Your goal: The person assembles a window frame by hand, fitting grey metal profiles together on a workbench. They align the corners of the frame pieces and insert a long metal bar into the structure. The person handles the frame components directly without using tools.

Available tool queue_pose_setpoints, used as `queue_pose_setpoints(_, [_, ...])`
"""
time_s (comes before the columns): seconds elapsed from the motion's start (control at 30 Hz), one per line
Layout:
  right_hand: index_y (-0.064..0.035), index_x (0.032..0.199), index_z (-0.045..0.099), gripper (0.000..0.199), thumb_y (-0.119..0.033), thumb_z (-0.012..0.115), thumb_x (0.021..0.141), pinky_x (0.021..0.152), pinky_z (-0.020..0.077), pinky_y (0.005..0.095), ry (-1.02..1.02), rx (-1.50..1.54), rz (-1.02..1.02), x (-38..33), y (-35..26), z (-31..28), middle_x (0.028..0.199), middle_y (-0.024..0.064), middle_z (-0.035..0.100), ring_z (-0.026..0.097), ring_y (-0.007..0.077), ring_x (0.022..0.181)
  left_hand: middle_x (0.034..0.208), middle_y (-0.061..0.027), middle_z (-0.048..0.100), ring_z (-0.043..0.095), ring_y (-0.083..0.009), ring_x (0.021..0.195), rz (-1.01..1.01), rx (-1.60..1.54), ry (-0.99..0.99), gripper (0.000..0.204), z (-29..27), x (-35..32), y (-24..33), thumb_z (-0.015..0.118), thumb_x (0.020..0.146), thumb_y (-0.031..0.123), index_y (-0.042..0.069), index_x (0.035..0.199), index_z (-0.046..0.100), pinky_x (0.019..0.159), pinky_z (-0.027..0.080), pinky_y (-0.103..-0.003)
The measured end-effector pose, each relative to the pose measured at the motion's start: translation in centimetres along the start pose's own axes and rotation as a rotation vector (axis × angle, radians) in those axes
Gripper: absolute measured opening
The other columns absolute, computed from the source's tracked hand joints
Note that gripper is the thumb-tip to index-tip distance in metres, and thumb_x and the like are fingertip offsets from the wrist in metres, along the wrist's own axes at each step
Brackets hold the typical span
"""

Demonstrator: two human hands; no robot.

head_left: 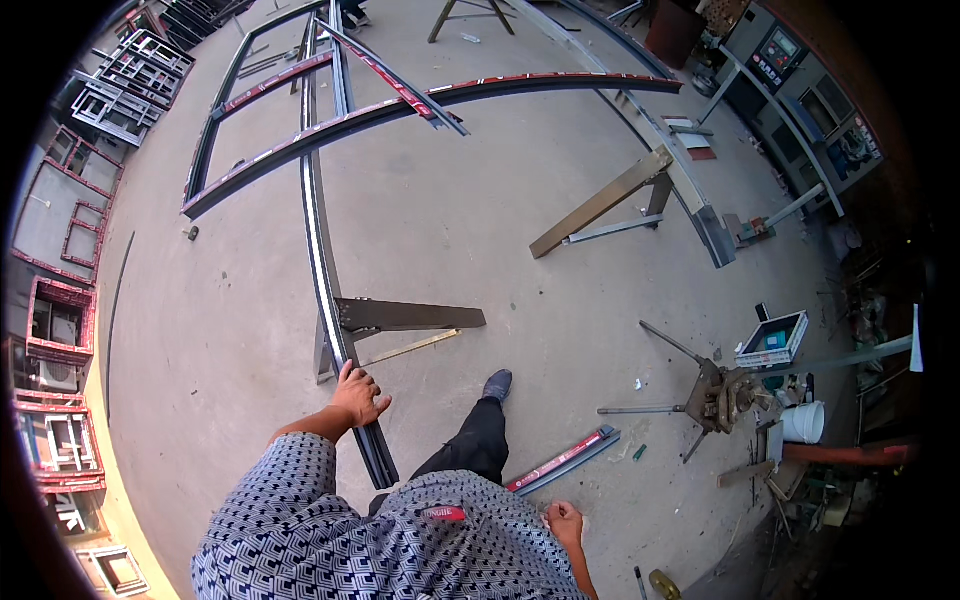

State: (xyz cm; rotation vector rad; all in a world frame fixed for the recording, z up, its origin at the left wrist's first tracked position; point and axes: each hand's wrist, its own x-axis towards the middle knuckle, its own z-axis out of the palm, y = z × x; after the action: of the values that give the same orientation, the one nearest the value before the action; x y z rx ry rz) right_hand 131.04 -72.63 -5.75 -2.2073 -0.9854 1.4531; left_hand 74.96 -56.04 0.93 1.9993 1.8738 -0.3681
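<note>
Well, in the head view my left hand (358, 398) rests on one long, smooth metal rail (318, 240) running ahead of me, its fingers loosely spread. My right hand (565, 523) curls near one straight, red-striped profile (565, 460); I cannot tell whether it grips anything. Rightward, one shallow rectangular tray (765, 358) holds something teal (776, 340), near one round white bucket (803, 423).

Concrete floor (430, 230): evenly lit, crisp
Left strip (117, 490): glaring warm yellow
Right clutter (868, 305): drowned in gloom
Metal rail (320, 255): fisheye-bowed!
</note>
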Motion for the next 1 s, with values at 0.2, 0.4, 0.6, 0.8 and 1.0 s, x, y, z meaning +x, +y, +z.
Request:
queue_pose_setpoints(0.2, [-0.0025, 0.11, 0.074, 0.033, -0.031, 0.071, 0.093, 0.083, 0.0519, 0.0452, 0.073, -0.255, -0.322, 9.5, 8.9, -7.4, 0.107, 0.012, 0.075, 0.069, 0.0256, 0.097, 0.123, -0.0067, 0.072, 0.051, -0.0258, 0.137, -0.024, -0.022, -0.205, 0.061, -1.4, 0.3, 0.3, 0.045, 0.103, 0.057, 0.01, 0.114, 0.082, 0.132, 0.006, -0.057])
queue_pose_setpoints(0.4, [-0.0019, 0.112, 0.07, 0.023, -0.021, 0.069, 0.1, 0.068, 0.0601, 0.0362, 0.06, 0.347, 0.133, 20.3, -8.5, -10.7, 0.093, 0.0087, 0.074, 0.072, 0.021, 0.08, 0.135, -0.0126, 0.069, 0.053, -0.0321, 0.14, -0.221, -0.201, -0.414, 0.069, -2.5, 3.2, 0.7, 0.039, 0.105, 0.065, 0.012, 0.124, 0.078, 0.129, 0.021, -0.053])
queue_pose_setpoints(0.6, [-0.002, 0.113, 0.069, 0.021, -0.02, 0.068, 0.103, 0.063, 0.0577, 0.0273, -0.03, 0.257, 0.018, 27.9, -27.6, -10.7, 0.09, 0.0082, 0.072, 0.07, 0.0159, 0.073, 0.112, -0.0299, 0.072, 0.066, -0.0461, 0.119, -0.463, -0.716, -0.037, 0.079, -2.3, 14.5, 1.7, 0.032, 0.108, 0.065, -0.002, 0.115, 0.072, 0.106, 0.049, -0.051])
queue_pose_setpoints(0.8, [-0.0002, 0.115, 0.069, 0.026, -0.022, 0.067, 0.103, 0.068, 0.0558, 0.026, -0.178, 0.042, -0.151, 35.9, -39.9, -9.7, 0.092, 0.0068, 0.071, 0.069, 0.0136, 0.078, 0.101, -0.012, 0.071, 0.066, -0.0215, 0.101, -0.519, -1.234, 0.265, 0.066, -7.2, 24.6, 5.5, 0.039, 0.114, 0.055, -0.004, 0.107, 0.068, 0.095, 0.052, -0.036])
queue_pose_setpoints(1.0, [0.0011, 0.116, 0.07, 0.029, -0.024, 0.067, 0.102, 0.068, 0.0543, 0.0262, -0.282, -0.123, -0.293, 46.8, -49.9, -9.5, 0.092, 0.006, 0.072, 0.068, 0.0124, 0.078, 0.104, -0.0117, 0.071, 0.068, -0.0219, 0.1, -0.68, -1.538, 0.399, 0.059, -10.7, 31.1, 9.5, 0.043, 0.113, 0.052, -0.002, 0.11, 0.067, 0.096, 0.055, -0.038])
